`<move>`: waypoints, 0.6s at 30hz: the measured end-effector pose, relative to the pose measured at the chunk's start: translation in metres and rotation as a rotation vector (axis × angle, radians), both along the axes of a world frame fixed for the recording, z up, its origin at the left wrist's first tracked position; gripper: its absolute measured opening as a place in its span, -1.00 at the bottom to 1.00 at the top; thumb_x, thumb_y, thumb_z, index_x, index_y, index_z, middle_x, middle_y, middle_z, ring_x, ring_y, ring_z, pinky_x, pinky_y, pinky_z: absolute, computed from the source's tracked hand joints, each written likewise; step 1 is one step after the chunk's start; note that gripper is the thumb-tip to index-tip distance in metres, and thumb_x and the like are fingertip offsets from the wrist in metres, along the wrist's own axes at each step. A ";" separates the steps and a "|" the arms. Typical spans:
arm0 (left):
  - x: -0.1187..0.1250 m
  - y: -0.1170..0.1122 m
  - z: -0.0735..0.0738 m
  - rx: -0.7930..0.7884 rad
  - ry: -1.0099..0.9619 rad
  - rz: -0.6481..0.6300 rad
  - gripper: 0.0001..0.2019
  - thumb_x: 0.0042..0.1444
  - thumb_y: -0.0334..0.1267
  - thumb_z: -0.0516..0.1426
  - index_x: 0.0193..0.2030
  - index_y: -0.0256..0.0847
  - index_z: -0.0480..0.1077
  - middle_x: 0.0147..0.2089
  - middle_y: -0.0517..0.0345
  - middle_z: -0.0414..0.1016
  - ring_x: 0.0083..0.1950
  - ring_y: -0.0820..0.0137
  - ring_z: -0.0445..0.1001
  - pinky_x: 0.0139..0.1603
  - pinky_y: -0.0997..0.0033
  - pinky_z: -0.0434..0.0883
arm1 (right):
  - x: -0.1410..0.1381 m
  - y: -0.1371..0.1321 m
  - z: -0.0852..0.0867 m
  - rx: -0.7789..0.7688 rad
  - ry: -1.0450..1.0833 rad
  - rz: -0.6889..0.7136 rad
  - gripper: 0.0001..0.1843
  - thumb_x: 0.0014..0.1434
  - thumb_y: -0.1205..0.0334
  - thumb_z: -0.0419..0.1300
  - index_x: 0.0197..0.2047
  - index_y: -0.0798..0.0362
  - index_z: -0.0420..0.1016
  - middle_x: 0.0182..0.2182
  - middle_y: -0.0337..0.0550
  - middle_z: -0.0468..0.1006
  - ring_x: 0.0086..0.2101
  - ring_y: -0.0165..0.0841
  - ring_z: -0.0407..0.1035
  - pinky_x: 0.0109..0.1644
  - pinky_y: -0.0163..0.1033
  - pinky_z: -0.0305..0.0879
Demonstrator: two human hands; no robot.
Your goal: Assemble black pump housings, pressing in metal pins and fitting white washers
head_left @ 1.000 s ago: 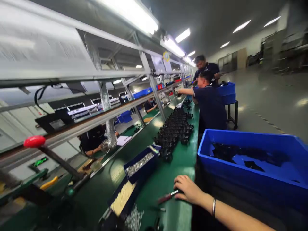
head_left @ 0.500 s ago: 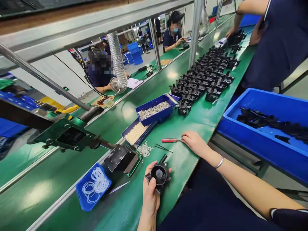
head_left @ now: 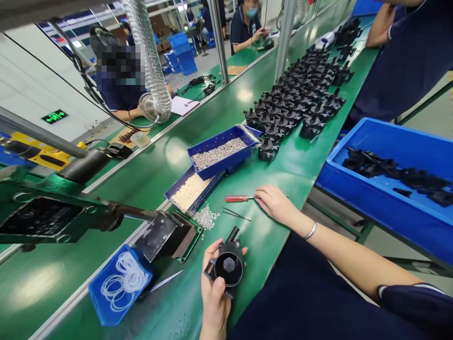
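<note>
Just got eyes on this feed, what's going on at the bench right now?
The left hand holds a black housing, its round opening facing the camera. The right hand is at the shaft of a red-handled screwdriver on the green bench; whether it grips it is unclear. Tweezers lie near the screwdriver, and rows of black parts stand farther along.

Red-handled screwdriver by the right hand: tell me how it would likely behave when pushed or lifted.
The red-handled screwdriver should stay stiff, as its slim shaft shows no bend. Pushed sideways, it may roll in a curve, since the handle is thicker than the shaft. It might also slide easily, because the green tabletop looks smooth and glossy.
</note>
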State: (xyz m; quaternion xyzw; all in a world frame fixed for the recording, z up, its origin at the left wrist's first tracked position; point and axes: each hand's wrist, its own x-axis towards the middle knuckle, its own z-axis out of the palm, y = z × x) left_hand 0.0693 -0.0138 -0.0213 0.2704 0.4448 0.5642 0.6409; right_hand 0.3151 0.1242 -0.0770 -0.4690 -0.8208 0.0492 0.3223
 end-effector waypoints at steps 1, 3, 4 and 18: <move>0.000 0.000 0.000 0.000 0.002 -0.003 -0.13 -0.21 0.15 0.41 0.21 -0.17 0.26 0.13 -0.18 0.49 0.06 -0.19 0.55 -0.08 0.09 0.58 | -0.002 -0.004 0.004 0.013 0.022 0.003 -0.79 0.41 0.28 0.01 0.02 0.12 0.40 -0.05 0.07 0.49 -0.02 -0.19 0.32 0.08 -0.04 0.27; 0.001 0.000 0.001 0.001 0.010 -0.015 -0.13 -0.20 0.16 0.40 0.22 -0.16 0.25 0.12 -0.18 0.50 0.07 -0.18 0.55 -0.07 0.09 0.57 | -0.010 -0.016 0.014 0.023 0.112 0.026 -0.81 0.39 0.28 0.04 0.00 0.10 0.39 -0.10 0.04 0.51 -0.06 -0.21 0.34 0.07 -0.05 0.29; 0.001 0.000 0.001 0.002 0.017 -0.023 -0.12 -0.20 0.16 0.40 0.22 -0.16 0.24 0.12 -0.18 0.50 0.06 -0.17 0.55 -0.06 0.09 0.57 | -0.016 -0.024 0.021 -0.010 0.195 0.058 -0.82 0.38 0.27 0.05 0.01 0.09 0.38 -0.16 -0.01 0.51 -0.11 -0.25 0.36 0.03 -0.08 0.31; 0.001 -0.002 -0.002 0.051 0.146 -0.020 -0.11 -0.25 0.26 0.38 0.19 -0.15 0.30 0.00 -0.02 0.52 0.03 0.02 0.54 0.02 0.18 0.51 | -0.053 -0.061 0.069 -0.911 0.609 0.615 -0.54 0.21 0.48 0.00 0.18 0.13 0.25 -0.49 -0.38 0.30 -0.42 -0.48 0.29 -0.24 -0.32 0.27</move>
